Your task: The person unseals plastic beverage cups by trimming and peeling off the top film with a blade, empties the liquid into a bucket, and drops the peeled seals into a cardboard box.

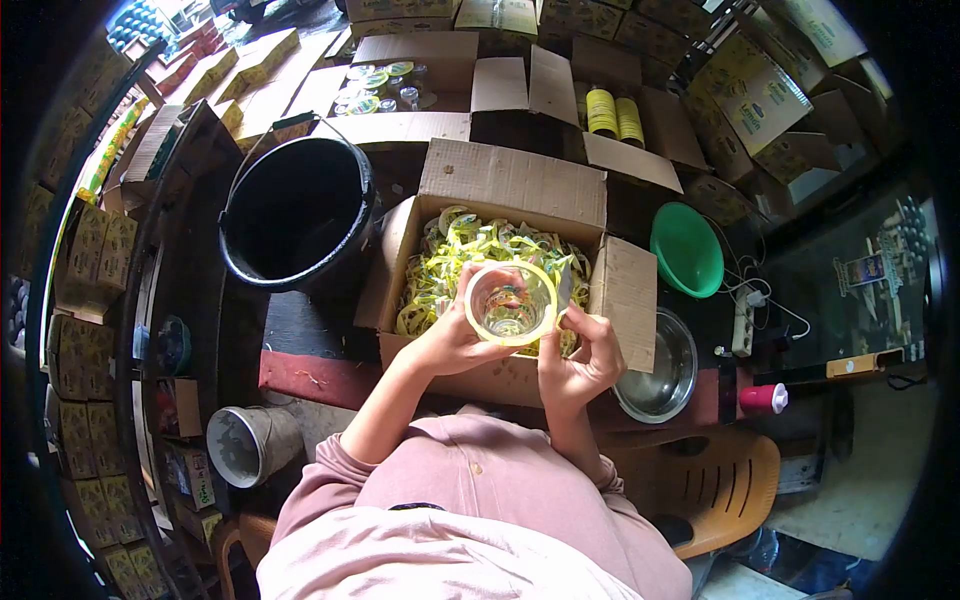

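My left hand point(455, 335) is wrapped around a clear plastic cup point(508, 308) with a yellow rim, its mouth tilted up towards me. Small coloured print shows through its wall. At the cup's right edge, my right hand point(583, 355) has thumb and fingers pinched together. A thin, flat greyish piece point(564, 285) stands up beside these fingers; its kind is unclear, and the fingertips partly hide whatever they pinch. Below both hands an open cardboard box point(515, 185) holds a heap of yellow-green and white strips point(470, 240).
A black bucket point(232, 240) stands left of the box. To the right are a green bowl point(688, 250), a metal bowl point(660, 375) and a power strip point(743, 322). Behind, cartons hold cups point(385, 88) and yellow rolls point(603, 112). A grey bucket point(240, 445) sits lower left.
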Demonstrator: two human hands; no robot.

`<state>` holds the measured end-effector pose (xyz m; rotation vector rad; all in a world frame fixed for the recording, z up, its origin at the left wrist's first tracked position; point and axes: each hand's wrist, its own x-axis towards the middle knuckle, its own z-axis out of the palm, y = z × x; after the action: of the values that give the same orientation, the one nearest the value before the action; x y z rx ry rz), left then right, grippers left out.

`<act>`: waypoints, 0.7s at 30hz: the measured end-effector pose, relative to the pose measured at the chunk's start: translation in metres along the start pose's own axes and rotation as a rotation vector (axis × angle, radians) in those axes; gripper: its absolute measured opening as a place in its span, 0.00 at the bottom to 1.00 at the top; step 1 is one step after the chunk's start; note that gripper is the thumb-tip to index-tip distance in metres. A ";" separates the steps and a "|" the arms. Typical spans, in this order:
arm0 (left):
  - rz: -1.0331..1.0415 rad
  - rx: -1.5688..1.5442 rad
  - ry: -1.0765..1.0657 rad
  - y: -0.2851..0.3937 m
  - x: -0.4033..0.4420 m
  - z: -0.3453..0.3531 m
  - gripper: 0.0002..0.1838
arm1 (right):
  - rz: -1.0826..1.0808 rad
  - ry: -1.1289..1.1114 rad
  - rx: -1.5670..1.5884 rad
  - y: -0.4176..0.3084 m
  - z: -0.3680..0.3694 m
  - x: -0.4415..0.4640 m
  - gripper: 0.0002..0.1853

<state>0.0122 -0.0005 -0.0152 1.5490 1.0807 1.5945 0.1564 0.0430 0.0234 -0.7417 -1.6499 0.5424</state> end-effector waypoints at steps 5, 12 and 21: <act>-0.018 0.064 0.001 0.012 0.002 0.000 0.34 | -0.017 -0.016 -0.031 0.003 -0.001 0.002 0.14; -0.009 0.060 0.025 0.015 0.005 -0.004 0.33 | 0.012 -0.045 0.023 0.005 -0.002 -0.003 0.14; -0.073 0.172 -0.107 0.015 0.000 -0.006 0.37 | -0.028 -0.046 0.004 0.008 -0.003 0.001 0.12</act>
<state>0.0074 -0.0077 -0.0019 1.6664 1.2265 1.3843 0.1607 0.0490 0.0194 -0.7068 -1.6991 0.5464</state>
